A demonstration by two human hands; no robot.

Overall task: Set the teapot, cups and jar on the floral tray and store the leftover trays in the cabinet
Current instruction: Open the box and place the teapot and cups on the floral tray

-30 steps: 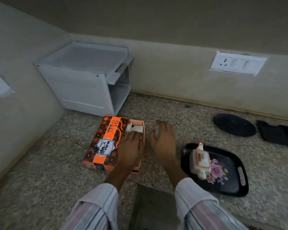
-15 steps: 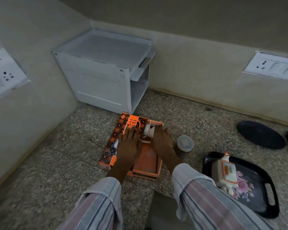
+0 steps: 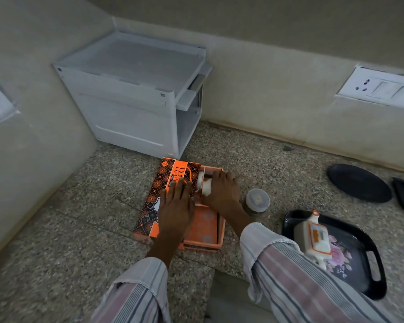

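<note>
Left hand (image 3: 176,203) flat, fingers spread on the orange box (image 3: 170,197) at centre frame | right hand (image 3: 222,191) curled round a white cup (image 3: 204,186) inside it — gripping | one teapot (image 3: 313,236) on the floral tray (image 3: 359,264), lower right | one jar (image 3: 257,201) just right of the box | two plain trays (image 3: 359,183) — right edge | one cabinet (image 3: 135,94), upper left

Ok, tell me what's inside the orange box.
One white cup shows at the far end of the orange box, gripped by the right hand. The near section looks empty; both hands cover the middle.
</note>
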